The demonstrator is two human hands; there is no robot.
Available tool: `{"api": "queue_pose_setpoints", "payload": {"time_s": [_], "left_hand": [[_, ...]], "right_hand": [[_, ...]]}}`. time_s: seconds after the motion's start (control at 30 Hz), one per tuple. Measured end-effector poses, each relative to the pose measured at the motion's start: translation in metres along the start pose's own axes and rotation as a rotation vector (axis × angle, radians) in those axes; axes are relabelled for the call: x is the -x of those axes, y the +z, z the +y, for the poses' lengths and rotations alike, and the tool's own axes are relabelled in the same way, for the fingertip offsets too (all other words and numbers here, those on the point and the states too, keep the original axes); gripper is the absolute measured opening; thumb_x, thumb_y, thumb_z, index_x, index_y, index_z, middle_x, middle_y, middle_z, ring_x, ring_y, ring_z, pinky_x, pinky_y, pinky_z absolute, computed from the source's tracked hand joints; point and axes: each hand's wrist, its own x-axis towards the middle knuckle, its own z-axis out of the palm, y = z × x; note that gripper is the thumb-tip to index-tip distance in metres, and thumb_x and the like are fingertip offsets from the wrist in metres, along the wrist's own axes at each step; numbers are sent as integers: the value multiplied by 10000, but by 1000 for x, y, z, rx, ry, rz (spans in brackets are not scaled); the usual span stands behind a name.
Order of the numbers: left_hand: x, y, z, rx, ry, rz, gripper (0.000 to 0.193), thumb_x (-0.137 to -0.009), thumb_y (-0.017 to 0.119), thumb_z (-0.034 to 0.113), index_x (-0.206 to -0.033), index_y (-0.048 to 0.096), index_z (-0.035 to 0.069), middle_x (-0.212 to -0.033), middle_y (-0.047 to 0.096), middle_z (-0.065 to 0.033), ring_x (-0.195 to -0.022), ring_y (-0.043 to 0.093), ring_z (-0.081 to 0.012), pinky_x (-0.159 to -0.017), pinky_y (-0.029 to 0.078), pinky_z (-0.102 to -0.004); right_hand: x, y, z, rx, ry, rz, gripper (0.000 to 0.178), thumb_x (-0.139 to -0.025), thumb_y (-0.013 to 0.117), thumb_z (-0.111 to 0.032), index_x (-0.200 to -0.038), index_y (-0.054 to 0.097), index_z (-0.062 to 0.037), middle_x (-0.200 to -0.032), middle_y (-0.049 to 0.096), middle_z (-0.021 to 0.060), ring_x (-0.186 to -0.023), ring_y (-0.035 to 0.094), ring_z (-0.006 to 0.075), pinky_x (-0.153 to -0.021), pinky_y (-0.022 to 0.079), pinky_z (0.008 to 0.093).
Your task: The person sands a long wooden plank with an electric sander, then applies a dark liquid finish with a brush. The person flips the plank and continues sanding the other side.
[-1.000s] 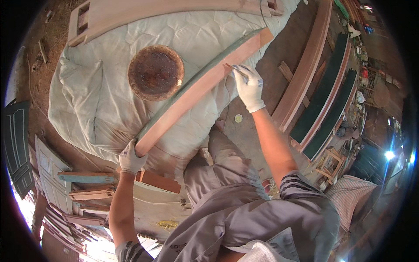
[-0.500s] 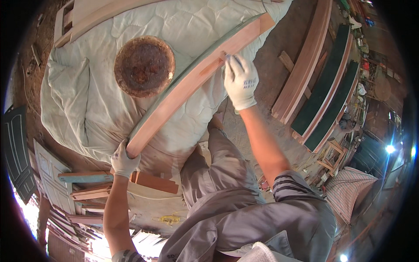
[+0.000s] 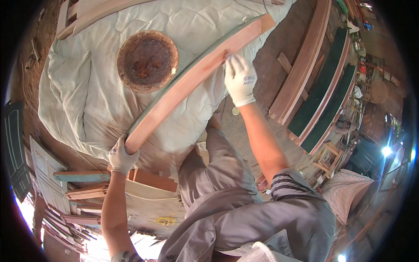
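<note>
A long, slightly curved wooden board [image 3: 187,85] lies slantwise on a quilted pale cover [image 3: 72,91], its pinkish side facing me and its far-side edge dark green. My left hand [image 3: 123,156], in a white glove, is closed round the board's near left end. My right hand [image 3: 241,81], also gloved, has its fingers pressed together against the board's right part. A small dark bit shows at those fingertips; I cannot make out what it is. Reddish, darker wood shows beside them. Behind the board stands a round brown bowl [image 3: 147,90] with dark, shiny contents.
Several long boards, one bare wood [image 3: 305,65] and others with dark green faces [image 3: 321,83], lie at the right. Wood pieces [image 3: 152,180] are stacked at the lower left near panelled doors [image 3: 46,163]. A pale wooden frame [image 3: 100,17] rests at the cover's far left.
My right fingers stay by the same stretch of board, shifted very slightly. The reddish patch beside them looks different in shape. My left hand keeps its hold; the view has shifted a little.
</note>
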Motion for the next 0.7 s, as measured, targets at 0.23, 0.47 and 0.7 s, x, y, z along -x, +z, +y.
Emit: {"api": "queue_pose_setpoints", "payload": {"time_s": [0.23,0.47,0.7], "left_hand": [[19,-19,-13,-79,76,86,633,-792,906,327,-1333,688,79,-1281,770,-117,-1126,760,-371,-928,620,-487],[51,-3,-55,37,-9,90,656,-755,964,360,-1286,706,73,-1249,772,-127,-1078,776,-358,-902,633,-459],[56,5,-73,62,85,218,659,-740,976,374,-1278,721,91,-1189,799,-92,-1013,793,-333,-844,644,-441]], "right_hand": [[55,-38,-107,-353,-91,-219,159,-945,812,-85,-1090,819,-19,-1066,785,141,-919,767,348,-790,625,435],[99,-27,-168,-377,-182,-296,202,-936,817,-74,-1133,827,-31,-1013,774,115,-862,751,322,-754,612,426],[98,0,-179,-172,-242,-213,301,-919,816,-92,-1219,812,-69,-1057,768,119,-865,739,334,-764,606,449]]}}
